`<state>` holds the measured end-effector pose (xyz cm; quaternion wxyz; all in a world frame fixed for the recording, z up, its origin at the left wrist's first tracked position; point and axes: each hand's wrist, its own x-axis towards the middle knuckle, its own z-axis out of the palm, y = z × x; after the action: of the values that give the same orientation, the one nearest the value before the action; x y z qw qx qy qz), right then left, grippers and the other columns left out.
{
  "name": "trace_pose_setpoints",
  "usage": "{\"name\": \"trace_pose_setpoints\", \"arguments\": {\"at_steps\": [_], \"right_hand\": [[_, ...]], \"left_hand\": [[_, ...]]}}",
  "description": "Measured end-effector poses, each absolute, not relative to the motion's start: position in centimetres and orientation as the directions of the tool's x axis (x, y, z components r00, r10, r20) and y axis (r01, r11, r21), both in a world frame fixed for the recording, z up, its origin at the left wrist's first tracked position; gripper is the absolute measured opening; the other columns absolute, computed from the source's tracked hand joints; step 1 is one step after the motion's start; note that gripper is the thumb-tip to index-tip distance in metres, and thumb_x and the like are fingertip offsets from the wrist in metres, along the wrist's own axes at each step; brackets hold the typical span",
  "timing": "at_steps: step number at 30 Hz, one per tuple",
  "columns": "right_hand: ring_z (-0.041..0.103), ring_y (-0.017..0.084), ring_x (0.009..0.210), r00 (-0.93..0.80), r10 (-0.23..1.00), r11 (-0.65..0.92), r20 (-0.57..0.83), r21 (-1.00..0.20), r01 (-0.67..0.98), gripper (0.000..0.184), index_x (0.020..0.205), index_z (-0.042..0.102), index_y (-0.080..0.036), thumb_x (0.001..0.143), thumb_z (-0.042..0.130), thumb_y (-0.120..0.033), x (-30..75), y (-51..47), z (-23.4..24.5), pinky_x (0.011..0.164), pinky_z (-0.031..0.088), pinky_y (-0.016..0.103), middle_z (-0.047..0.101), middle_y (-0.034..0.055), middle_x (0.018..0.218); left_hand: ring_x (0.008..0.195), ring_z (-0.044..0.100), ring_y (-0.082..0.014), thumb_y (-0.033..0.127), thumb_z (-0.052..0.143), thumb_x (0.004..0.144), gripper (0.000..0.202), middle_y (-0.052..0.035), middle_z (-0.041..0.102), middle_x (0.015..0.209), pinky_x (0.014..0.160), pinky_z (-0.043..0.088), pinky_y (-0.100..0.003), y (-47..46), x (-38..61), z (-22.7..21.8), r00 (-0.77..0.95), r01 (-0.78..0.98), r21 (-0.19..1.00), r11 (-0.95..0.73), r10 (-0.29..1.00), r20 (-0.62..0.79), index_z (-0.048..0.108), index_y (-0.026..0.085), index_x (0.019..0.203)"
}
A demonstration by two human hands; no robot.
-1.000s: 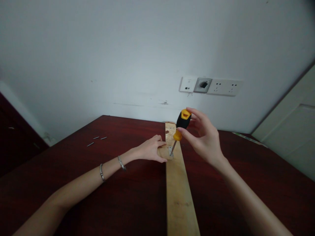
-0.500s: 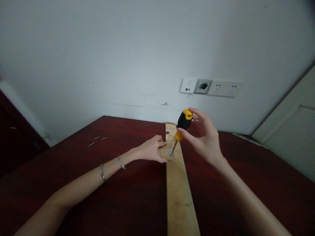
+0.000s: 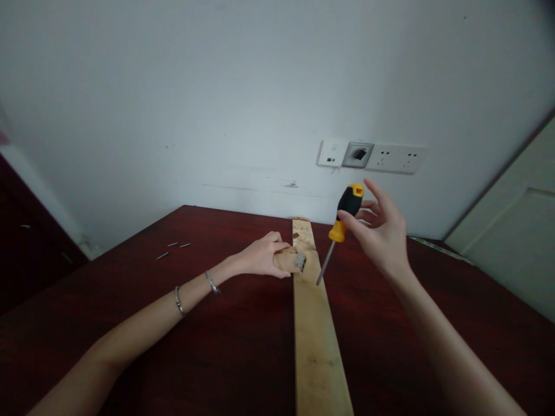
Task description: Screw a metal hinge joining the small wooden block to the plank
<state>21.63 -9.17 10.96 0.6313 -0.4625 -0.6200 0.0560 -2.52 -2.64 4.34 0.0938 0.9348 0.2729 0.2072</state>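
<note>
A long wooden plank (image 3: 318,341) lies on the dark red table (image 3: 208,358), running away from me. My left hand (image 3: 260,259) is closed on a small wooden block (image 3: 287,261) at the plank's left edge, lifted a little; a small metal bracket (image 3: 300,262) is fixed to the block's right end. My right hand (image 3: 384,231) pinches a screwdriver (image 3: 342,222) with a black and yellow handle, its shaft slanting down-left, its tip hanging over the plank's right edge, apart from the bracket.
Several loose screws (image 3: 172,249) lie on the table at the far left. A white wall with a row of sockets (image 3: 370,156) stands behind the table. A pale door (image 3: 515,237) is at the right.
My right hand has swung the screwdriver to the right, off the bracket. My left hand has lifted and tilted the small block with the bracket on it.
</note>
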Motion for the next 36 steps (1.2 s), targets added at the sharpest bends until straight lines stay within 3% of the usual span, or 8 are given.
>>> {"name": "trace_pose_setpoints", "arguments": {"at_steps": [3, 6, 10, 13, 23, 32, 36], "right_hand": [[0.06, 0.016, 0.062, 0.208, 0.779, 0.364, 0.591, -0.697, 0.618, 0.07, 0.13, 0.053, -0.016, 0.068, 0.071, -0.041, 22.1, -7.6, 9.4, 0.059, 0.051, 0.032, 0.064, 0.0051, 0.085], [0.061, 0.018, 0.067, 0.103, 0.886, 0.231, 0.452, -0.622, 0.748, 0.058, 0.122, 0.06, -0.012, 0.07, 0.067, -0.036, 21.7, -6.2, 7.2, 0.068, 0.049, 0.032, 0.066, 0.0042, 0.074], [0.065, 0.021, 0.075, 0.024, 0.959, 0.135, 0.282, -0.53, 0.837, 0.051, 0.118, 0.064, -0.013, 0.07, 0.064, -0.031, 20.5, -5.0, 4.5, 0.07, 0.048, 0.028, 0.071, 0.008, 0.085], [0.067, 0.023, 0.084, 0.01, 0.979, 0.097, 0.204, -0.507, 0.857, 0.051, 0.118, 0.064, -0.013, 0.069, 0.062, -0.029, 20.0, -4.6, 3.1, 0.071, 0.048, 0.028, 0.072, 0.0108, 0.096], [0.067, 0.022, 0.077, -0.036, 0.997, 0.068, 0.075, -0.493, 0.867, 0.047, 0.114, 0.064, -0.014, 0.07, 0.066, -0.03, 20.2, -4.1, 1.2, 0.065, 0.048, 0.026, 0.072, 0.0099, 0.092], [0.066, 0.026, 0.091, -0.04, 0.999, 0.034, 0.0, -0.503, 0.863, 0.066, 0.13, 0.049, -0.015, 0.075, 0.065, -0.048, 20.6, -4.2, 0.8, 0.068, 0.051, 0.03, 0.066, 0.0162, 0.11], [0.068, 0.024, 0.081, -0.034, 0.998, 0.0, -0.053, -0.538, 0.843, 0.076, 0.135, 0.043, -0.018, 0.072, 0.066, -0.053, 20.8, -4.1, 0.9, 0.058, 0.052, 0.029, 0.061, 0.019, 0.12]], "left_hand": [[0.091, 0.049, -0.0221, 0.05, 0.077, 0.064, 0.065, -0.0073, 0.05, 0.096, 0.084, 0.044, -0.036, -1.8, -3.2, 4.6, 0.747, 0.488, 0.276, -0.828, 0.56, 0.358, 0.063, 0.013, 0.114], [0.091, 0.049, -0.0215, 0.051, 0.076, 0.065, 0.063, -0.007, 0.049, 0.096, 0.085, 0.044, -0.036, -1.4, -3.8, 5.0, 0.734, 0.496, 0.278, -0.823, 0.568, 0.372, 0.064, 0.013, 0.113], [0.092, 0.05, -0.0211, 0.049, 0.077, 0.065, 0.063, -0.0066, 0.05, 0.098, 0.087, 0.044, -0.035, -1.3, -4.0, 5.4, 0.719, 0.507, 0.293, -0.811, 0.585, 0.376, 0.062, 0.014, 0.116], [0.093, 0.05, -0.0214, 0.05, 0.077, 0.065, 0.063, -0.0068, 0.05, 0.098, 0.087, 0.044, -0.036, -1.5, -3.9, 5.5, 0.723, 0.505, 0.298, -0.81, 0.586, 0.367, 0.062, 0.013, 0.115], [0.094, 0.05, -0.0218, 0.049, 0.077, 0.065, 0.06, -0.0059, 0.05, 0.1, 0.087, 0.043, -0.037, -1.8, -3.8, 5.3, 0.734, 0.484, 0.331, -0.81, 0.582, 0.35, 0.063, 0.018, 0.114], [0.094, 0.049, -0.0222, 0.049, 0.076, 0.066, 0.06, -0.0065, 0.05, 0.1, 0.085, 0.044, -0.037, -1.9, -3.8, 5.4, 0.765, 0.462, 0.323, -0.826, 0.556, 0.326, 0.062, 0.018, 0.115], [0.095, 0.049, -0.0229, 0.049, 0.076, 0.066, 0.06, -0.0063, 0.05, 0.1, 0.086, 0.043, -0.038, -2.2, -3.7, 5.7, 0.773, 0.464, 0.326, -0.824, 0.556, 0.306, 0.062, 0.02, 0.117]]}}
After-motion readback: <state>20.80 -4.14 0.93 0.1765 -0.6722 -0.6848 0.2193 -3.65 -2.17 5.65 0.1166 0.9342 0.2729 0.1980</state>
